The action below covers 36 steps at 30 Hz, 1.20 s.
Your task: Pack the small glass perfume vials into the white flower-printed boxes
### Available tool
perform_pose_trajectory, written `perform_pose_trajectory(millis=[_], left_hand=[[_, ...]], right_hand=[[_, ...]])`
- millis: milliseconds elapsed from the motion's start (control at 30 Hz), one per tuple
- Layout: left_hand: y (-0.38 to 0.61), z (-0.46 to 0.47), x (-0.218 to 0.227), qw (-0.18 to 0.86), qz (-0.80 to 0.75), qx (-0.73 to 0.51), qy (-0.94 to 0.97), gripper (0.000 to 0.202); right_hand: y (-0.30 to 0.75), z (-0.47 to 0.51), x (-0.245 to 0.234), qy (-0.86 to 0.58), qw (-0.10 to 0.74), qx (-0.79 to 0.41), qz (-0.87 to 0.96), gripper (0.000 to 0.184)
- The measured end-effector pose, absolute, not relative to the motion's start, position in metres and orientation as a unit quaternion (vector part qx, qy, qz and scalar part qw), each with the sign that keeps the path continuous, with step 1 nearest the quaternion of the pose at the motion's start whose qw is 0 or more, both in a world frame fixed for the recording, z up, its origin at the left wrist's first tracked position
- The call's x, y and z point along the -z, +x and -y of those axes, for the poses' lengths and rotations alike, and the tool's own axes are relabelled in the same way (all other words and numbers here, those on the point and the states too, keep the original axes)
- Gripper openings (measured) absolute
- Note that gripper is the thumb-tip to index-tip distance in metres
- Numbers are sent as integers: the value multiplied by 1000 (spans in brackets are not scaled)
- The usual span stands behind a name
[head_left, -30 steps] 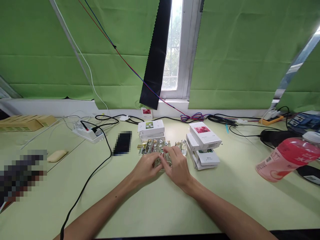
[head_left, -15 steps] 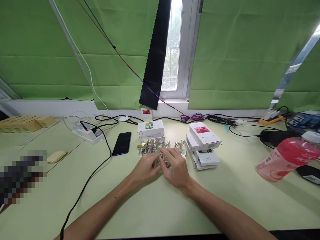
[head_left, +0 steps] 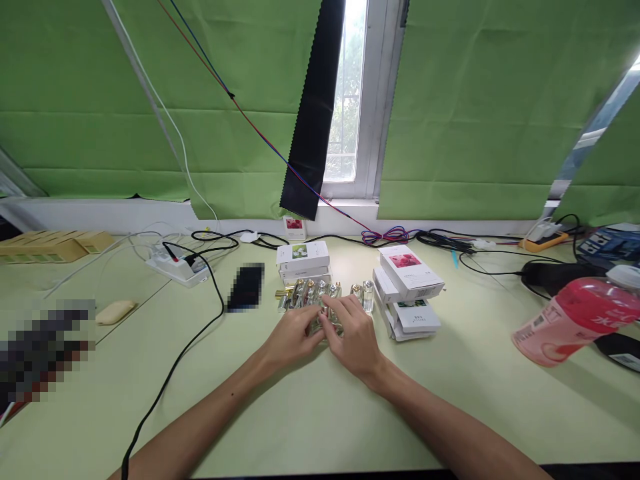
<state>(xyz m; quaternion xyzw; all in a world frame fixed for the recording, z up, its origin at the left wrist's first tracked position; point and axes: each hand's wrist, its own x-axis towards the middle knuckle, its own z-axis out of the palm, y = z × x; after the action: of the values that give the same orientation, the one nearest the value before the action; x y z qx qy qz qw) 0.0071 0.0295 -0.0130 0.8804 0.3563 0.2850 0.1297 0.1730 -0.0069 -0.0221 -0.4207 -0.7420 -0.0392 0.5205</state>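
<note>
Several small glass bottles (head_left: 299,293) with gold and silver tops stand in a cluster at the middle of the table, and some lie on their sides at its left. My left hand (head_left: 295,333) rests at the near side of the cluster, fingers bent in. Against it, my right hand (head_left: 353,337) reaches over from the right, thumb and fingers curled toward the same spot. Between the fingertips of both hands is a small glass bottle (head_left: 324,311), mostly hidden. Two bottles (head_left: 368,293) stand just beyond my right hand's knuckles.
White boxes (head_left: 303,253) are stacked behind the bottles, and more boxes (head_left: 411,270) lie piled to the right. A dark phone (head_left: 245,287), pixelated, lies left. A black cable (head_left: 173,373) crosses the table's left side. A pink drink bottle (head_left: 575,320) is at far right.
Both hands stay nearly in place at the bottles, with only slight finger movement. The whole view has shifted a few pixels to the right.
</note>
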Motion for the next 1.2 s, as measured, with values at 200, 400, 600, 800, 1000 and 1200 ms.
perform_pose_trajectory(millis=[200, 400, 600, 800, 1000, 1200], left_hand=[[9, -29, 13, 141, -357, -282, 879, 15], [8, -29, 15, 156, -367, -276, 875, 11], [7, -29, 14, 156, -370, -273, 874, 14], [8, -29, 14, 153, -372, -277, 873, 15], [9, -29, 13, 157, -376, -278, 870, 16], [8, -29, 13, 155, -368, -280, 873, 11]], right_hand=[[174, 6, 23, -421, 529, 42, 736, 25], [174, 6, 23, -429, 523, 38, 735, 21], [174, 6, 22, -434, 520, 31, 735, 19], [174, 6, 23, -440, 512, 23, 737, 19], [174, 7, 22, -444, 509, 19, 737, 17], [173, 9, 21, -452, 503, 26, 737, 19]])
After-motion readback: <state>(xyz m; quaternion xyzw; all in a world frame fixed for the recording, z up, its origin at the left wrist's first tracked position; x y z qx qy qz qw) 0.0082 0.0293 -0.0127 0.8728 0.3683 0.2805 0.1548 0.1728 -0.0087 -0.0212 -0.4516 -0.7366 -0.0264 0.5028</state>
